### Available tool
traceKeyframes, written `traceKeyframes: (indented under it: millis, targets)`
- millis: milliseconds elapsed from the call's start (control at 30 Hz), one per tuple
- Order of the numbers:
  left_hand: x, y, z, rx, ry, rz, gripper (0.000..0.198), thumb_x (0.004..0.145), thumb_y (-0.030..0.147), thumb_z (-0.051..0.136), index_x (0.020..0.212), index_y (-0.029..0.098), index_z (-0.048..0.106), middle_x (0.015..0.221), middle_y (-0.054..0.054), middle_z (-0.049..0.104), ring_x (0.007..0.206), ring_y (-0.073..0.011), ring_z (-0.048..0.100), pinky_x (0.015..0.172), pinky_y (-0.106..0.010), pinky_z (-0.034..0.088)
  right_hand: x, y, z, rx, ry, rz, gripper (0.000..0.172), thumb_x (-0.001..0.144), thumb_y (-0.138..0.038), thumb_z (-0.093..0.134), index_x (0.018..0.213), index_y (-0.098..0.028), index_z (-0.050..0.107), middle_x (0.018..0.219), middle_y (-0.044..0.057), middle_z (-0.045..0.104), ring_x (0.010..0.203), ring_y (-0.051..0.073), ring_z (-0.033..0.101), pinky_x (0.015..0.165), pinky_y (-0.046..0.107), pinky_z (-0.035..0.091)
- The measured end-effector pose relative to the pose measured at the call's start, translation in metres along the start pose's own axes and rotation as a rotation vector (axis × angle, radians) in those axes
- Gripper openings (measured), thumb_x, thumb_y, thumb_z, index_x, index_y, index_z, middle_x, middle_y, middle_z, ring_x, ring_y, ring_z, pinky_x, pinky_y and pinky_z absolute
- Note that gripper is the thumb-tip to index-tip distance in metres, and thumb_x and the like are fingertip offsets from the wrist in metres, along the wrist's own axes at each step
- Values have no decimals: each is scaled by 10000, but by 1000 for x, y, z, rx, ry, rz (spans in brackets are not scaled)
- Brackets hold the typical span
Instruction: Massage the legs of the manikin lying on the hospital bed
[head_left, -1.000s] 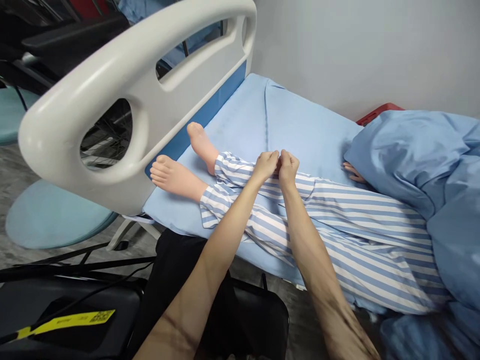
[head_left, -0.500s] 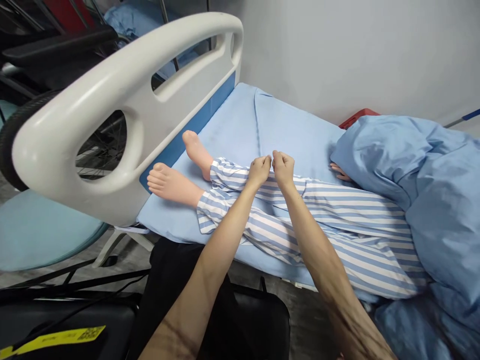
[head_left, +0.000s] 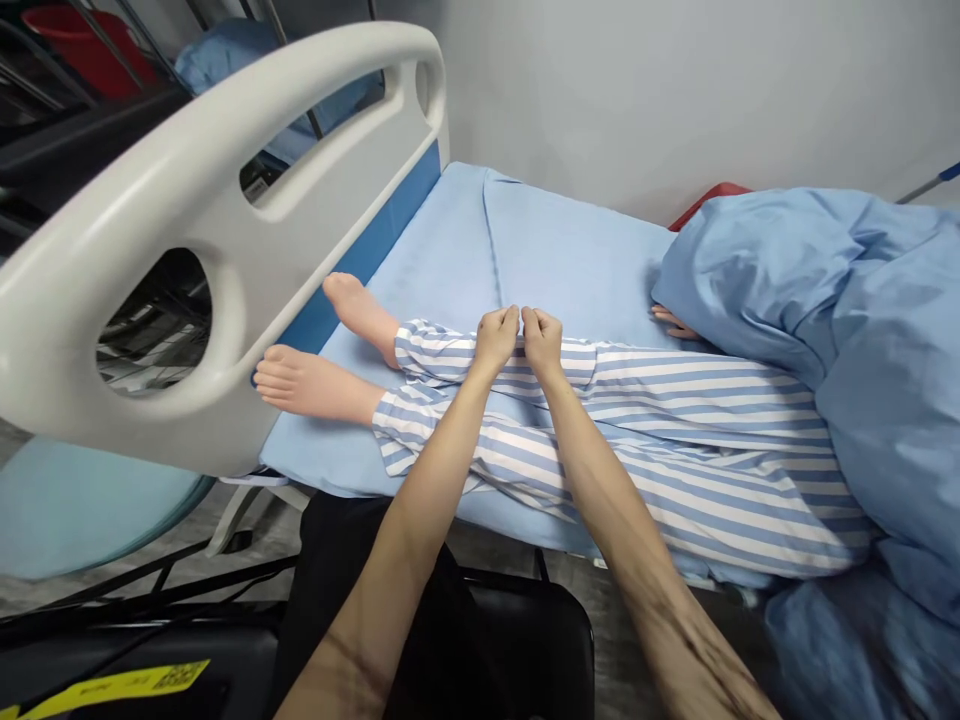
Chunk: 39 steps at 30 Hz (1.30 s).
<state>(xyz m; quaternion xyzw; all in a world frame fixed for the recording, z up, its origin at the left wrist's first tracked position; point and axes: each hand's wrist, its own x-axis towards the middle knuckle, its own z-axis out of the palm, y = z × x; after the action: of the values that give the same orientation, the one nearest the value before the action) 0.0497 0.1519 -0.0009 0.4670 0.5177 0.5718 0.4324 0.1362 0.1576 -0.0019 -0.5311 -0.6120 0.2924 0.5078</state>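
Note:
A manikin lies on a hospital bed in blue-and-white striped trousers (head_left: 675, 440), its bare feet (head_left: 307, 385) toward the white footboard (head_left: 187, 200). My left hand (head_left: 496, 338) and my right hand (head_left: 541, 340) are side by side over the far trouser leg, near the shin. Both are closed in fists, pinching the striped cloth between fingers and thumb. A light blue quilt (head_left: 825, 320) covers the manikin's upper body, and one of its hands (head_left: 675, 322) peeks out from under the quilt's edge.
A light blue sheet (head_left: 540, 250) covers the mattress, with a grey wall behind. A red object (head_left: 705, 200) shows behind the quilt. A black chair seat (head_left: 480, 640) stands below my arms, dark equipment with a yellow label (head_left: 105, 685) at lower left.
The view has shifted, so the bed and footboard appear further left. My two hands keep their pinch on the trouser leg at about the same spot.

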Motion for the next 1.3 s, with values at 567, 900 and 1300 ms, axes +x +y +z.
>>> traceKeyframes:
  millis: [567,900,1300]
  targets:
    - [-9,36,23,-153,-2,-8,454,842,492,471,523,180,385,441,39,340,430,-63,327,446,-201,289,8,0,-6,336,76,218,441,824,-516,427,555,-205,269,506,-45,294,497,72,312,480,211,312]
    - [2,2,12,2,-103,-17,391,833,412,454,521,178,418,476,35,385,488,-80,361,501,-208,292,7,1,-6,299,40,177,424,798,-481,471,521,-198,322,485,-50,323,485,68,319,486,212,320]
    - [-3,3,12,61,-120,66,392,861,370,418,522,174,406,494,32,398,515,-84,358,528,-224,277,12,-16,-20,77,-36,49,416,826,-404,466,499,-185,333,489,-52,288,506,69,294,520,216,279]
